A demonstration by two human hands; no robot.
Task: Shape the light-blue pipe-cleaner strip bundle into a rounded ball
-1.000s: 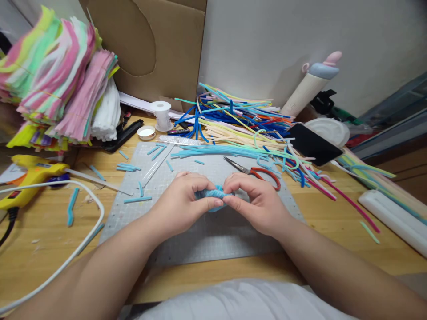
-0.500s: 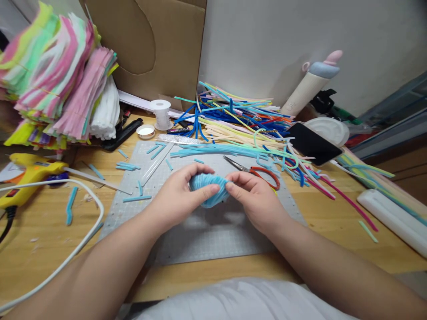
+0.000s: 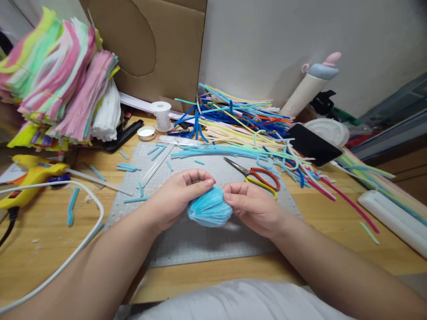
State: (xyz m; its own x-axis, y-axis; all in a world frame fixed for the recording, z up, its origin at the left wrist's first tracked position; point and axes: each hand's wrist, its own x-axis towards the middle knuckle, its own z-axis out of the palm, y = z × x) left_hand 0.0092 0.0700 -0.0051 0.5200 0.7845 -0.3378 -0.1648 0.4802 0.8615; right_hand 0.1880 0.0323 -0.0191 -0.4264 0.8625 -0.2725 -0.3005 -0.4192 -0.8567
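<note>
A rounded light-blue shape (image 3: 209,209) made of coiled pipe cleaner is held above the grey cutting mat (image 3: 200,240). My left hand (image 3: 178,195) curls round its left and top side. My right hand (image 3: 251,206) pinches its upper right edge with thumb and fingers. Both hands grip it together near the mat's middle. Red-and-yellow-handled scissors (image 3: 258,175) lie just behind my right hand.
A heap of coloured pipe cleaners (image 3: 240,129) spreads across the back. Bundles of fluffy stems (image 3: 60,80) are stacked at the left by a yellow glue gun (image 3: 30,178) and white cable (image 3: 83,213). A phone (image 3: 312,144), bottle (image 3: 310,86) and thread spool (image 3: 162,113) stand behind.
The blue shape has turned toward me and come lower and nearer, showing its rounded face. Both hands have shifted their grip round it.
</note>
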